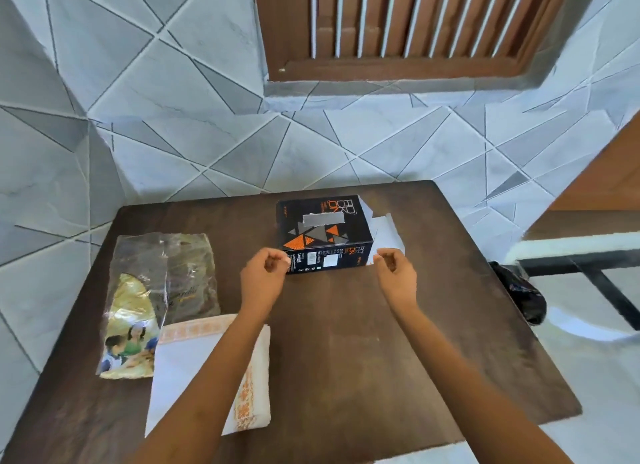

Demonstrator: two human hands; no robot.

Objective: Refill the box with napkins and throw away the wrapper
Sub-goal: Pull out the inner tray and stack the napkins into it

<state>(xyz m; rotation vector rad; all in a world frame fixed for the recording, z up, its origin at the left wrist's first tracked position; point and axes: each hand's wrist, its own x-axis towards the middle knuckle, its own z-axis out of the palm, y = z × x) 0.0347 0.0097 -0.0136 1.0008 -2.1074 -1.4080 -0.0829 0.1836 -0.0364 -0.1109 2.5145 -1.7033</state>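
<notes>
Table: dark wood, far edge against a grey tiled wall, with a brown slatted shutter above.

Box: black card with orange and grey triangles, lying flat near the middle of the far edge. A grey strip runs across its top. Its right end is open, and pale flaps fold out onto the table on that side.

Your left hand: hovers just in front of the box's near left corner. It is released, with the fingers loosely curled toward the thumb and nothing in them. The fingertips are very close to the box; I cannot tell whether they touch it.

Your right hand: hovers by the box's near right corner, just in front of the open flaps. It is also released, with loosely curled fingers and no grasp on anything visible.

Wrapper: crumpled clear plastic with gold print and a picture of people at its near end. It lies flat along the left edge, well apart from the box.

Napkins: a white folded stack with an orange patterned border, toward the near left corner. The stack's left side meets the wrapper, and your left forearm passes over it.

A black plastic bag sits just past the table's right edge, lower down. Behind it stands a white and black frame, blurred
</notes>
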